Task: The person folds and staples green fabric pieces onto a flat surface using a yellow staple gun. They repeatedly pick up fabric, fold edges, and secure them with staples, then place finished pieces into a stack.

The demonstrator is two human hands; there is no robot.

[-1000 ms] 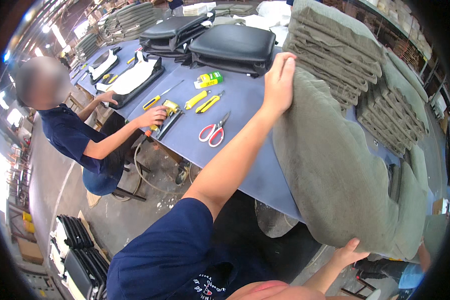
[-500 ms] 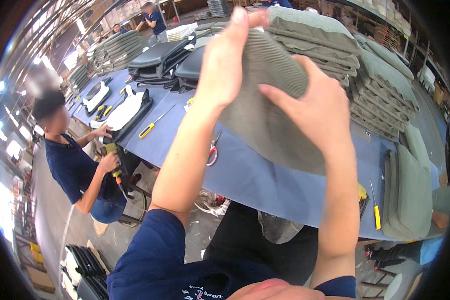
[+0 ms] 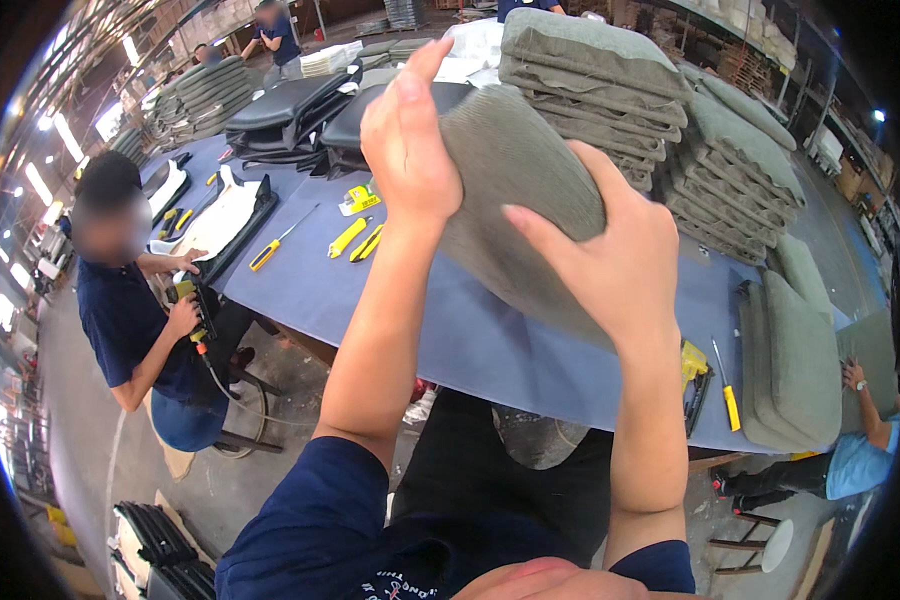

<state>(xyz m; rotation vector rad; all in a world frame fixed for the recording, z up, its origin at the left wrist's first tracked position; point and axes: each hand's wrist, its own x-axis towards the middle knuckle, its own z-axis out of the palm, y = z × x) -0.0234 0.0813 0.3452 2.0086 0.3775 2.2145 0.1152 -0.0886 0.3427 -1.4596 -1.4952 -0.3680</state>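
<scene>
A seat cushion covered in grey-green ribbed fabric (image 3: 525, 170) is raised and tilted over the table in front of me. My right hand (image 3: 620, 255) grips its right edge, the thumb across the near face. Against the cushion's left side lies my left hand (image 3: 410, 155), palm turned in and fingers stretched upward, not wrapped round it. Left of that forearm, yellow-handled cutters (image 3: 348, 236) and a small yellow-green packet (image 3: 360, 198) lie on the table.
The blue-covered table (image 3: 470, 350) carries stacked grey-green cushions (image 3: 590, 90) and black seat pads (image 3: 290, 115). A yellow staple gun (image 3: 692, 365) and a screwdriver (image 3: 727, 390) lie right. A co-worker (image 3: 135, 290) at left holds a staple gun (image 3: 192, 305); another person (image 3: 860, 430) is far right.
The left hand has shifted down the cushion's left side, its fingers off the top edge. The cushion's fabric top has turned slightly. My view has shifted, showing the yellow cutters.
</scene>
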